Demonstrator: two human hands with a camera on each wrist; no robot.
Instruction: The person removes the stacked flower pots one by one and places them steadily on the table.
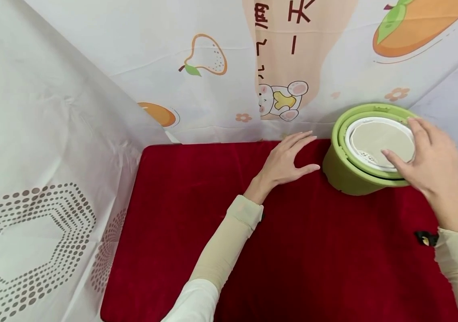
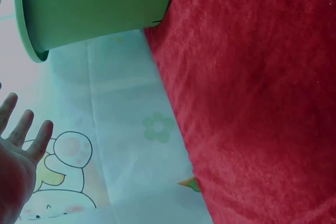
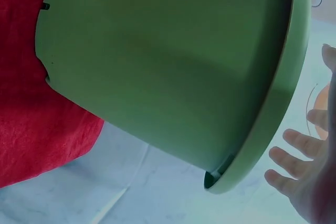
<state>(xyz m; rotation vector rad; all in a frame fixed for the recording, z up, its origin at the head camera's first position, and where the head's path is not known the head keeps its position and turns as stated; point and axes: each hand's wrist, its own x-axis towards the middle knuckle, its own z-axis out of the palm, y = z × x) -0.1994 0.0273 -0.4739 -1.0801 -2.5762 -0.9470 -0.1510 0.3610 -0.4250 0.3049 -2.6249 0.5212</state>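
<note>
A green plastic pot [image 1: 343,172] stands upright at the back right of the red cloth, with a second green rim inside it. Nested in the middle is a white-rimmed round piece [image 1: 382,138] with a pale flat face and small holes near one edge. My right hand [image 1: 434,154] is over the pot's right side, fingers spread and thumb above the white piece. In the right wrist view, those fingers [image 3: 296,161] stand apart from the pot's rim. My left hand [image 1: 285,161] hovers left of the pot, fingers extended and holding nothing.
The red cloth [image 1: 188,214] covers the table. Behind it hangs a white printed curtain [image 1: 221,103] with fruit and a cartoon animal, close behind the pot. Another pale sheet with a dotted pattern [image 1: 31,201] hangs along the left side.
</note>
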